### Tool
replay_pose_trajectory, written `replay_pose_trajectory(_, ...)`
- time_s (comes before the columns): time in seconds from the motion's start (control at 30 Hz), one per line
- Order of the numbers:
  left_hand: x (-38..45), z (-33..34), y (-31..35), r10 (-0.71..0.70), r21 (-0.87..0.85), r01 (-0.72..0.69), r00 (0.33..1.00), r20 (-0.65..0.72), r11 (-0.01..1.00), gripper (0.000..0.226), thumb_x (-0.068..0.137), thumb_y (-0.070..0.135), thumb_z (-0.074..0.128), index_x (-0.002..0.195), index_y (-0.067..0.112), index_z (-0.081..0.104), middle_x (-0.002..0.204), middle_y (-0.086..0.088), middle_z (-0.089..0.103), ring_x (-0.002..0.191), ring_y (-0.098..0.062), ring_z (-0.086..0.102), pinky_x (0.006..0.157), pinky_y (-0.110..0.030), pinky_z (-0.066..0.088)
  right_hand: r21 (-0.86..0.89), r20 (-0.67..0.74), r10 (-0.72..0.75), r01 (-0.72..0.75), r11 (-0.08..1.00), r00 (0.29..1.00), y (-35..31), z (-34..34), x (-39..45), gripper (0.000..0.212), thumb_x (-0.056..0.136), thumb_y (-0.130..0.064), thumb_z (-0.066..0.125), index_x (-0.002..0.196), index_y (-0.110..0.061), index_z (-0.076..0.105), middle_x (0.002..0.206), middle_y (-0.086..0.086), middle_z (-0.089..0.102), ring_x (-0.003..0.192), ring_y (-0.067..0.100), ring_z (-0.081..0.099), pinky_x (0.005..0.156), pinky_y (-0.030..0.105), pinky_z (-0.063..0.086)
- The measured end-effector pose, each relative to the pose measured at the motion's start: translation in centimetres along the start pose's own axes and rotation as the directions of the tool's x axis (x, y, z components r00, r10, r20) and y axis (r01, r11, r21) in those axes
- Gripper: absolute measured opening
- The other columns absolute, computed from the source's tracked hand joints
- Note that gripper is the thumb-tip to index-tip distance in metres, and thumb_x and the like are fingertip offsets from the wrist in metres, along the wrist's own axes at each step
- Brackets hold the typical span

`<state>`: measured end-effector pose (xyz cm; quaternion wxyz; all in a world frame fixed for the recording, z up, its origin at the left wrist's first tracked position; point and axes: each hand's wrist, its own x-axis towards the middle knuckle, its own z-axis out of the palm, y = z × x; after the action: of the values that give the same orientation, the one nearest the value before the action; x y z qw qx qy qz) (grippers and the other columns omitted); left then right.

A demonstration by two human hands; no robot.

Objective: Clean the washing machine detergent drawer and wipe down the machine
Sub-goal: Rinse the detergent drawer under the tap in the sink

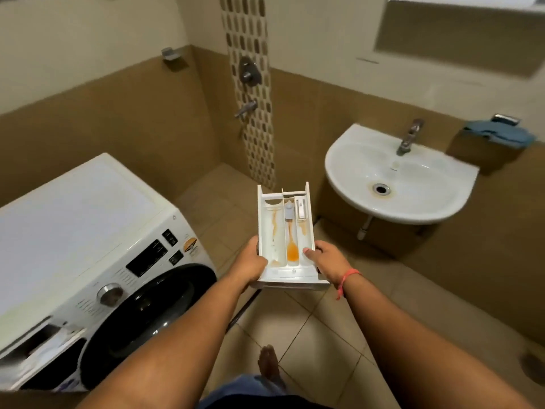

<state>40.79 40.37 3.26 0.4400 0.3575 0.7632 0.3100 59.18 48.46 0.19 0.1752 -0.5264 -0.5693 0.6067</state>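
Brown-tiled bathroom: both hands, left hand (250,262) and right hand (326,262), fingers curled round the near end, hold the stained detergent drawer (287,234) out of the washing machine (97,249). Rinsing seems next; the sink (395,175) lies far right.

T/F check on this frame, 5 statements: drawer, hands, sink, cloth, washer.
1. Both hands hold the detergent drawer. True: left hand and right hand grip its near end.
2. The drawer is clean. False: orange residue streaks its compartments.
3. The drawer sits in the sink. False: it is held in the air to the left of the sink.
4. A blue cloth lies on the ledge right of the sink. True.
5. The washing machine drawer slot is filled. False: the slot is open, drawer out.
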Motion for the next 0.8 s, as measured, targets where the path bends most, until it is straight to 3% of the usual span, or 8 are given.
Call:
replay_pose_trajectory(0.13,5.1,1.4,3.1,0.051,0.005,-0.052,0.995,0.085,0.999,0.060,0.085,0.001,0.051,0.140,0.024,0.043,0.110,0.004,0.060,0.101,-0.018,0.062,0.077,-0.031,0.052,0.065,-0.101,0.019,-0.013,0.998,0.995,-0.7,-2.7,2.9,0.020,0.097,-0.022,0.058,0.113,-0.013,0.065,0.107,0.004,0.072,0.099,0.022,0.069,0.095,0.044,0.053)
replay_pose_trajectory(0.3,11.3,2.2,7.3,0.186,0.128,-0.200,0.976,0.108,0.972,0.037,0.095,0.010,0.050,0.131,0.016,0.052,0.120,0.000,0.063,0.102,-0.017,0.059,0.083,-0.029,0.047,0.203,-0.236,0.080,-0.031,0.979,0.969,-2.1,-5.2,6.8,0.013,0.095,-0.020,0.060,0.103,-0.016,0.069,0.102,0.005,0.074,0.094,0.025,0.071,0.092,0.046,0.055)
replay_pose_trajectory(0.37,13.7,2.6,9.3,0.238,0.163,-0.253,0.965,0.109,0.954,0.027,0.097,0.016,0.049,0.123,0.016,0.056,0.113,0.001,0.065,0.100,-0.018,0.061,0.081,-0.029,0.048,0.247,-0.307,0.084,-0.006,0.969,0.948,-3.0,-6.4,8.1,0.012,0.095,-0.020,0.060,0.102,-0.017,0.069,0.103,0.006,0.074,0.093,0.025,0.071,0.091,0.046,0.055)
replay_pose_trajectory(0.47,16.2,3.4,12.4,0.288,0.100,-0.291,0.957,0.044,0.951,0.023,0.099,0.024,0.048,0.119,0.018,0.058,0.105,0.004,0.065,0.098,-0.016,0.062,0.083,-0.030,0.049,0.331,-0.401,0.128,0.013,0.944,0.907,-4.2,-8.1,9.4,0.011,0.095,-0.020,0.058,0.099,-0.018,0.068,0.099,0.005,0.074,0.092,0.027,0.071,0.088,0.046,0.056)
replay_pose_trajectory(0.63,19.6,6.5,16.9,0.395,0.001,-0.398,0.909,-0.134,0.917,0.028,0.099,0.027,0.050,0.123,0.012,0.053,0.120,-0.003,0.057,0.107,-0.016,0.057,0.088,-0.027,0.045,0.465,-0.537,0.227,0.060,0.883,0.812,-5.5,-11.8,11.7,0.010,0.095,-0.020,0.058,0.091,-0.014,0.065,0.094,0.013,0.070,0.081,0.027,0.063,0.071,0.036,0.052)
replay_pose_trajectory(0.8,22.7,11.1,20.2,0.283,-0.115,-0.322,0.921,-0.268,0.940,0.031,0.096,0.028,0.055,0.114,0.003,0.052,0.120,-0.011,0.045,0.097,-0.021,0.050,0.085,-0.028,0.040,0.588,-0.566,0.308,0.113,0.801,0.764,-5.7,-15.9,15.6,0.008,0.095,-0.020,0.059,0.094,-0.012,0.061,0.090,0.010,0.066,0.077,0.023,0.063,0.063,0.034,0.054)
